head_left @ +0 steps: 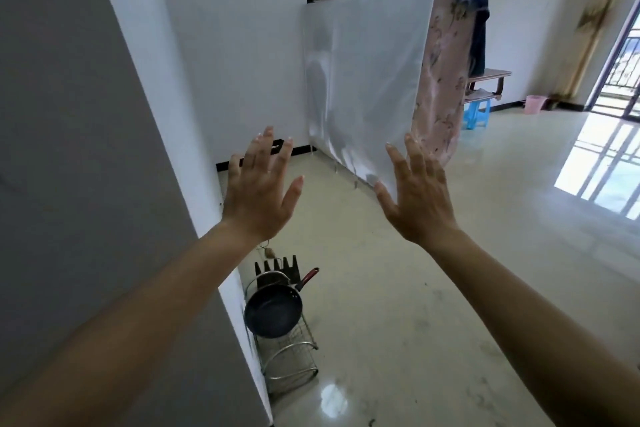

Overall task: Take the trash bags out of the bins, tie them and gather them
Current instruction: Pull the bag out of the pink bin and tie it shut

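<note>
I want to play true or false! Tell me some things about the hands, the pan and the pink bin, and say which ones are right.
1. Both hands are open and hold nothing. True: the left hand and the right hand are raised with fingers spread.
2. The frying pan has a blue handle. False: its handle is red.
3. The pan sits in a wire rack on the floor beside the wall. True.
4. The pink bin is right under the hands. False: it stands far across the room, near the balcony door.
5. A trash bag hangs from the left hand. False: no trash bag is in view.
</note>
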Motion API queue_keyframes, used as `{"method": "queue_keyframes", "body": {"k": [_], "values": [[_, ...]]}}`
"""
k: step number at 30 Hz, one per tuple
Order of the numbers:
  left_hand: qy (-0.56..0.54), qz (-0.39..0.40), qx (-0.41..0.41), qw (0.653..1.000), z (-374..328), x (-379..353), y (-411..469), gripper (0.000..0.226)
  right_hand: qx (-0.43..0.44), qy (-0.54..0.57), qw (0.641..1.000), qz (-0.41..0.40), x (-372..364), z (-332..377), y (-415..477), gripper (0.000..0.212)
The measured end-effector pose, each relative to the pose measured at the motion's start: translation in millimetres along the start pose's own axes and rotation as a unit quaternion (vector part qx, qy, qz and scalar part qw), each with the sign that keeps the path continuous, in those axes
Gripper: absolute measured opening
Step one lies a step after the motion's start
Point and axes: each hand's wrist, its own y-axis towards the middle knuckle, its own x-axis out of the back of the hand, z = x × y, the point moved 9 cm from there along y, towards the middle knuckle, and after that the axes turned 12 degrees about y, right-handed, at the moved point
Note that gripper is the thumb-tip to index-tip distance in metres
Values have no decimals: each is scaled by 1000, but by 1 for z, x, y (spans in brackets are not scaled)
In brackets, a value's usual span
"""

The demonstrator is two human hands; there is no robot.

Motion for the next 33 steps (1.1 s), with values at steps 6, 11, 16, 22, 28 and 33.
{"method": "queue_keyframes", "body": {"k": [6,11,16,22,28,33], "values": [[-38,6,4,999,-19,-113,102,63,38,-39,998,44,-83,-75,74,68],[-55,17,13,998,-21,-182,209,64,27,-76,996,48,-114,-151,172,67],[-73,26,26,997,-38,-252,310,67,7,-58,998,25,-147,-228,253,67],[-59,23,3,998,-86,-358,425,67,7,-36,999,25,-218,-343,343,68],[-40,16,35,998,-108,-443,547,66,50,-21,997,48,-287,-442,461,67],[-19,11,68,997,-79,-501,624,65,40,40,997,58,-363,-485,569,67]]}}
